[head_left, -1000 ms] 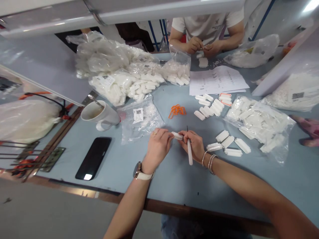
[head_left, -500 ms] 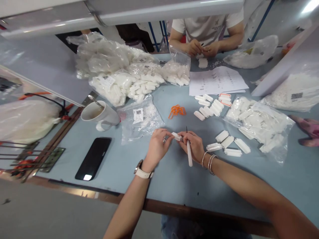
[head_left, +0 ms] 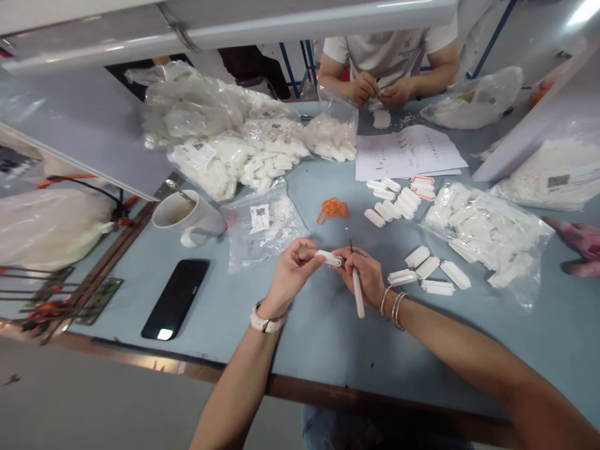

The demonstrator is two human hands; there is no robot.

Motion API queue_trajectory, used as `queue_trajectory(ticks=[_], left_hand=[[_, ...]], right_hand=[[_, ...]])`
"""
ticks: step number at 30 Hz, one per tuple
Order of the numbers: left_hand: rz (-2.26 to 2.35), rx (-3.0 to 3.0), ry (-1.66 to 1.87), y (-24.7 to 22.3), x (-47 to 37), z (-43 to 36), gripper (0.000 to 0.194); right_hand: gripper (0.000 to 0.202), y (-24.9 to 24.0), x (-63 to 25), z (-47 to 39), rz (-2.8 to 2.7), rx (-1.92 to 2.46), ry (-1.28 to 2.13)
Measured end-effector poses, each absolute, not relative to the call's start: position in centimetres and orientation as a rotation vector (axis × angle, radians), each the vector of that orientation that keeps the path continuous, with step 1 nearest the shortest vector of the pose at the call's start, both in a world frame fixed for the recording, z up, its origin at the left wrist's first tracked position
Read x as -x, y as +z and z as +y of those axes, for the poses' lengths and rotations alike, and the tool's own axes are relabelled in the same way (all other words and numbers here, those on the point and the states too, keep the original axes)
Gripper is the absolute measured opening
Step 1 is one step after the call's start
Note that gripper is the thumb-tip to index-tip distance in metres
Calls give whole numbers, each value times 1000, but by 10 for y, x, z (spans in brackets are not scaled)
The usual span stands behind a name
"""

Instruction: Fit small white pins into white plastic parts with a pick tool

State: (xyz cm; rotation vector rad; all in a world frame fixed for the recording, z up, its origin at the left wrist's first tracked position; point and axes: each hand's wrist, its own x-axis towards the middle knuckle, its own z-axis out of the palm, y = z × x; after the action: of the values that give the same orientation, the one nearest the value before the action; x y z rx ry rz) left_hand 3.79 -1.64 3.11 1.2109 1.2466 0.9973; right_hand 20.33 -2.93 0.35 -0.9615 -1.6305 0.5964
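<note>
My left hand (head_left: 296, 265) pinches one end of a small white oblong plastic part (head_left: 329, 257). My right hand (head_left: 363, 274) meets the other end of that part with its fingertips. It also grips a slim tool with a white handle (head_left: 358, 294) and a thin dark tip pointing away from me; the tool's exact kind cannot be made out. Beyond my hands lies a heap of orange rectangular frames (head_left: 333, 210). Several similar white parts (head_left: 428, 269) rest to the right of my right hand, and another group (head_left: 396, 200) lies further back, two of them with orange edging.
An open plastic bag (head_left: 267, 225) of tiny pieces, a mug with a spoon (head_left: 188, 215) and a phone (head_left: 175, 300) are on the left. Bags of white parts (head_left: 487, 231) stand right and behind. Printed sheets (head_left: 407, 153) lie before a co-worker whose hands (head_left: 379, 90) hold something small.
The white part has turned and shows more of its length between my hands. My left wrist has rotated and that hand shifted slightly left. A tiny white piece now shows below the orange heap.
</note>
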Motion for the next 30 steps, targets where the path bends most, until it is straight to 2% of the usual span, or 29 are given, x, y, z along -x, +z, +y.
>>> queue_trajectory(ticks=[4,8,13,18,26,30], left_hand=[[1316,-1346,1005,30,-38,-15,25],[1394,-1516,990,26,-35,-11,26],[1712,-1843,965,16,-22,-6,21],[1625,-2106,888,6,-18,-3,23],[1690,-1763,965,27,-19,2,29],[1595,-1915,805,42,-32,12,20]], right_hand=[[30,-1,-202,-29,-1578,971,619],[29,-6,-203,-28,-1526,1034,678],[30,-6,-203,-29,-1545,1017,697],[30,-9,-203,-29,-1506,1069,706],[23,-13,-201,-24,-1447,1190,882],[24,-13,-201,-23,-1445,1195,918]])
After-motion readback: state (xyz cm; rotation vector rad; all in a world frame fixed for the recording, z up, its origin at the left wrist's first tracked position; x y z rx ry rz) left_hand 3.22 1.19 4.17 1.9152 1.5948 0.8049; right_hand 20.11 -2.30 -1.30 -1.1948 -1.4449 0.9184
